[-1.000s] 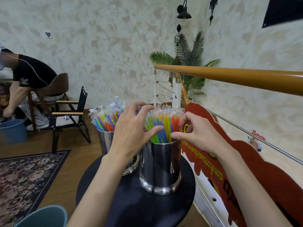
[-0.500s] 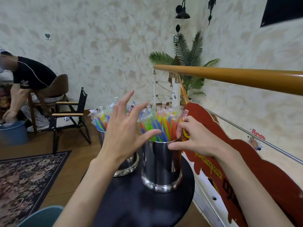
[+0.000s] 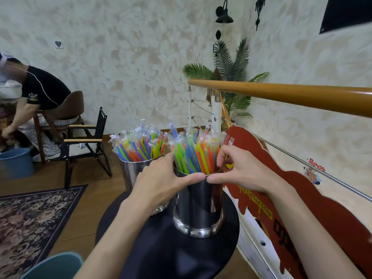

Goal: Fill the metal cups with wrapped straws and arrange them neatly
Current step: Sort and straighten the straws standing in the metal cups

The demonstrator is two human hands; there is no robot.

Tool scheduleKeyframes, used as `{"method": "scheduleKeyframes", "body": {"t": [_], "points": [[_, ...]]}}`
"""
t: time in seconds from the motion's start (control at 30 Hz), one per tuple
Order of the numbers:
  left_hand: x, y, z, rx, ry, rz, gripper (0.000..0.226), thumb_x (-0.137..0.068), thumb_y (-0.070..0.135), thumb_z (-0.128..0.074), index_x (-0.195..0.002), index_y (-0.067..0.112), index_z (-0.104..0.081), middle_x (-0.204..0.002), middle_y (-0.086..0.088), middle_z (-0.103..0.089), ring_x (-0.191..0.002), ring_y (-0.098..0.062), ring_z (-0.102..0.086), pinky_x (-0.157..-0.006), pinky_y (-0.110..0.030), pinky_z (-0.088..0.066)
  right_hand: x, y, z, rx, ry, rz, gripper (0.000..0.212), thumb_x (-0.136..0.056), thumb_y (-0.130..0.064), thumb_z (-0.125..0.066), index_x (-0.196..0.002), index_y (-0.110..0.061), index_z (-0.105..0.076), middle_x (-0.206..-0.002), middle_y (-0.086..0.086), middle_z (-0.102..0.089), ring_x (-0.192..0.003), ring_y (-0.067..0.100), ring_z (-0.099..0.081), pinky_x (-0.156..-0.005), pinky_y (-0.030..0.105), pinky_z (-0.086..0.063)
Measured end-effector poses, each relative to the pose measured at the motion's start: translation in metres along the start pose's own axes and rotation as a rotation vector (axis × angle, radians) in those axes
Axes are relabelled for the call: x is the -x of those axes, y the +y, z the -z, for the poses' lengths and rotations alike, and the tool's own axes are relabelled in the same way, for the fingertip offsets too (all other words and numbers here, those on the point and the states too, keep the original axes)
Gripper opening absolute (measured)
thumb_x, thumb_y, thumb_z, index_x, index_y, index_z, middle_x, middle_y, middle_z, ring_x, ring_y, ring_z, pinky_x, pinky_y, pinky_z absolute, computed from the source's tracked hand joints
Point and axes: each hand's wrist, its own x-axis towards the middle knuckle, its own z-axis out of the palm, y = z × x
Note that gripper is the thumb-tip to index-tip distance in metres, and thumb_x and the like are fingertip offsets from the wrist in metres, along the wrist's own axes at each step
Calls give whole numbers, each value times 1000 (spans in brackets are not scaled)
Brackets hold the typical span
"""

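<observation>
cups: 2, shiny metal, on tabletop (image 3: 161,250) | near cup (image 3: 198,210) | far cup (image 3: 133,174) | straws (image 3: 193,156): multicoloured, wrapped | left hand (image 3: 159,184), right hand (image 3: 241,172): both clasping near cup's rim

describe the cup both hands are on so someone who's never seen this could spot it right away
Find the round black table beside the red cut-out sign. Two shiny metal cups of colourful wrapped straws stand on it. The one meant is the nearer metal cup, closest to the sign: unlike the farther metal cup, the left hand and right hand ring its rim, thumbs meeting in front.
</observation>
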Motion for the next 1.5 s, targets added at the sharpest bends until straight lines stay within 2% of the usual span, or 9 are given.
{"method": "scheduleKeyframes", "body": {"t": [0.1,0.2,0.47,0.67,0.8,0.93,1.07,1.23,1.5], "points": [[0,5,-6,44,-19,23,106,-48,108,-38,-130,43,-47,-125,11,-62,-118,-23,-60,-95,-49,-50,1,2,6,-66,-25,-10,40,-68,-47,-90,-81,-28,-58,-102,-15,-63,-101,-2,-60,-71,21,-45],[-2,5,-6,130,-65,37,98,-52,104,-45,-130,45,-50,-125,13,-61,-119,-19,-59,-99,-50,-49,0,4,7,-86,-40,7,31,-72,-42,-89,-74,-28,-62,-87,-22,-63,-88,-5,-61,-67,11,-44],[-10,2,1,333,-98,-59,79,-67,77,-74,-131,33,-62,-138,2,-56,-134,-16,-45,-112,-43,-41,0,6,11,-77,8,43,30,-77,-21,-88,-75,-28,-58,-84,-14,-64,-80,3,-68,-77,38,-59],[-14,16,-5,532,-89,-117,70,-56,76,-77,-117,50,-57,-116,21,-67,-111,-2,-64,-101,-41,-52,1,-3,12,-16,24,66,29,-80,-24,-85,-74,-23,-57,-80,-8,-67,-75,3,-67,-71,32,-55],[-25,15,-11,621,-72,-119,80,-61,62,-85,-130,32,-57,-117,12,-71,-109,-9,-68,-100,-43,-54,2,-9,12,-37,15,72,29,-80,-19,-86,-76,-19,-57,-81,-6,-72,-77,4,-70,-70,25,-53],[-33,10,-11,709,2,-161,41,-82,31,-84,-119,20,-68,-106,5,-76,-100,-12,-72,-94,-44,-57,-3,-13,5,-51,71,44,32,-78,-28,-86,-77,-21,-55,-74,-2,-73,-70,8,-68,-69,29,-53],[-36,12,-11,748,91,-185,17,-89,25,-78,-103,17,-73,-92,3,-77,-88,-13,-74,-80,-33,-58,-11,-18,-7,-123,214,14,28,-79,-32,-84,-85,-22,-59,-74,-4,-72,-72,5,-68,-67,21,-51],[-41,12,-8,869,122,-188,15,-90,22,-77,-103,16,-75,-94,4,-79,-90,-10,-75,-73,-19,-55,-19,-26,-16,-167,359,-12,19,-84,-29,-80,-89,-24,-63,-75,-6,-73,-73,1,-67,-69,19,-53],[-39,3,-15,860,130,-230,23,-85,30,-80,-105,19,-77,-97,8,-79,-92,-9,-75,-76,-20,-57,-21,-23,-18,-183,378,-36,10,-87,-23,-78,-95,-23,-72,-80,-10,-73,-76,-4,-67,-66,7,-48]]}}
